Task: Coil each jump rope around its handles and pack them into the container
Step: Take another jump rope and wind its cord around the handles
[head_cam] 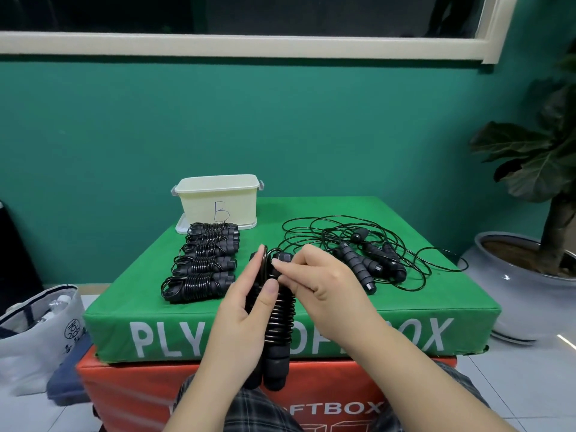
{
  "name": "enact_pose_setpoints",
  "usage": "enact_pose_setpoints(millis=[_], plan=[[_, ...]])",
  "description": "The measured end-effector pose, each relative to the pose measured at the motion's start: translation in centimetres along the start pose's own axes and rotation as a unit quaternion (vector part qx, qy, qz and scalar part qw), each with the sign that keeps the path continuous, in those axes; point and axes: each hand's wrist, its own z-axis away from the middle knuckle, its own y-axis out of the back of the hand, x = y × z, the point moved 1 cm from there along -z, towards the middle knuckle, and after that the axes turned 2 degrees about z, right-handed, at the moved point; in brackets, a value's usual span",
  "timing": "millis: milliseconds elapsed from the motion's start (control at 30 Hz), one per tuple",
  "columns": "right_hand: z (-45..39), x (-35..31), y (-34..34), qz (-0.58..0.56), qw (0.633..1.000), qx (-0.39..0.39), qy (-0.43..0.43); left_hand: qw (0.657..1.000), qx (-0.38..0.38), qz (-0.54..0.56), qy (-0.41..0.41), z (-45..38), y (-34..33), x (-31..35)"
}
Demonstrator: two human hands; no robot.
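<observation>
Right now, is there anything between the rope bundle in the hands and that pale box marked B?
Yes. A row of coiled ropes lies on the green pad directly before the box marked B. The left hand and right hand hold the bundle nearer the person, so it must pass over them.

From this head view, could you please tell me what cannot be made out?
- Inside of the container: its near wall hides it.
- Lettering on the green soft box: the left hand, right hand and held jump rope cover the middle.
- Loose ropes: tangled, count unclear.
</observation>
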Motion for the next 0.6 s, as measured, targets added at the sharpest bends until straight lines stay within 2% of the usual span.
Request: enact_pose_setpoints(millis=[233,400,500,600], plan=[[0.5,-1.1,-0.7,0.05,0.995,0.066,-0.065,0.999,0.018,-0.036,-0.021,-0.1,-0.2,-0.3],[0.6,-1.1,-0.9,0.074,0.994,0.03,-0.076,0.998,0.051,-0.046,0.014,0.3,-0.3,-0.5],[0.7,-0.6,-0.5,0.056,0.995,-0.001,-0.085,0.996,0.042,-0.078,0.005,0.4,-0.2,-0.4],[0.6,-0.4,-0.5,0.082,0.994,0.02,-0.067,0.993,0.025,-0.113,-0.016,0.3,-0.2,-0.2]])
